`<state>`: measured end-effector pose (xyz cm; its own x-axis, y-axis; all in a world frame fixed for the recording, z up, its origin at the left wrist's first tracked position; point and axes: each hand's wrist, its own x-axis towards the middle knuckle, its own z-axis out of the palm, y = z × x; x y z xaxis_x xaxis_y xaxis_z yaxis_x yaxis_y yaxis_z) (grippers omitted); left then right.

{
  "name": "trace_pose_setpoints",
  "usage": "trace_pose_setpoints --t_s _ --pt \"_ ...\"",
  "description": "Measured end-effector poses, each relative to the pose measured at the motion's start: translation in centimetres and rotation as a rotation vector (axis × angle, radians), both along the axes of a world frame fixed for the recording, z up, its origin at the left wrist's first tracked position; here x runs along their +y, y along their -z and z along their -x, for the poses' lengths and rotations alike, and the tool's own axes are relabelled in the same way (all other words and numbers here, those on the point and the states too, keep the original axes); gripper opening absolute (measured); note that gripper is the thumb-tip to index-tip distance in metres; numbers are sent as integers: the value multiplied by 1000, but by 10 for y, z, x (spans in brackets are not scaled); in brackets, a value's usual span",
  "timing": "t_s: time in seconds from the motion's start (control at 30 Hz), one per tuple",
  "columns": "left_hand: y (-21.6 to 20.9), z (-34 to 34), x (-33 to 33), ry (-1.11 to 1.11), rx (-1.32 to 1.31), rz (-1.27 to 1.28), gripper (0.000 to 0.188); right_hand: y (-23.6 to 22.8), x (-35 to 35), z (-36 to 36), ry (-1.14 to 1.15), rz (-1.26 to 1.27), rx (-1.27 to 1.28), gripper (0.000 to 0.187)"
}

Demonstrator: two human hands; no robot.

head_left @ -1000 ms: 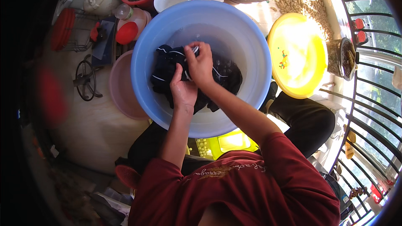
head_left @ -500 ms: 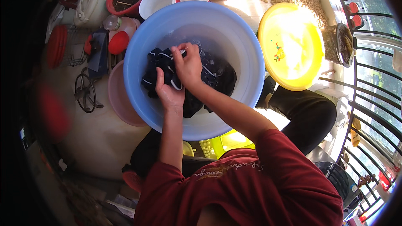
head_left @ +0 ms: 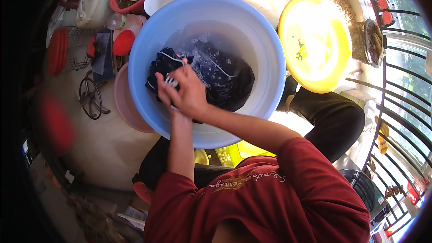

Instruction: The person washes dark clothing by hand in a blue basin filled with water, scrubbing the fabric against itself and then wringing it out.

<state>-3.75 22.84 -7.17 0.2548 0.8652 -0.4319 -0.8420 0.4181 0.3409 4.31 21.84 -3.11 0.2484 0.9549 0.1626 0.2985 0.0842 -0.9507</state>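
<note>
A large blue basin (head_left: 146,31) in front of me holds water and a dark garment (head_left: 231,90) with white piping. Small bubbles float over the cloth. At the basin's left side a bunched part of the garment is gripped by my left hand (head_left: 165,92), its thumb pointing up. My right hand (head_left: 191,92) lies across the left one, its fingers closed on the white-edged cloth between the hands. The fingers of the left hand are partly hidden behind the cloth and the right hand.
A yellow basin (head_left: 288,51) stands at the right, beside a dark jar (head_left: 371,42) and window bars. A pink basin (head_left: 123,101) sits partly under the blue one. White bowls (head_left: 155,2) and a red planter (head_left: 114,0) stand behind. A black metal stand (head_left: 92,99) is at the left.
My right hand has moved down and left, toward the left wrist, drawing cloth over the left hand. More bubbles show on the water, and the view has shifted slightly.
</note>
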Motion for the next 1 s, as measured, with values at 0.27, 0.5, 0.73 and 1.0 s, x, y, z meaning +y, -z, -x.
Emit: trace_pose_setpoints --t_s 0.27,0.5,0.73,1.0 --pt "-36 -32 16 -210 101 65 46 74 71 -68 320 573 912 28" --pt "-35 -24 22 -171 254 79 56 7 -19 -47 9 218 437 41" --pt "15 -29 3 -128 271 163 37 30 33 -35 -33 214 92 23" --pt "-16 -21 -4 -175 378 161 30 3 -8 -10 -107 81 0 24"
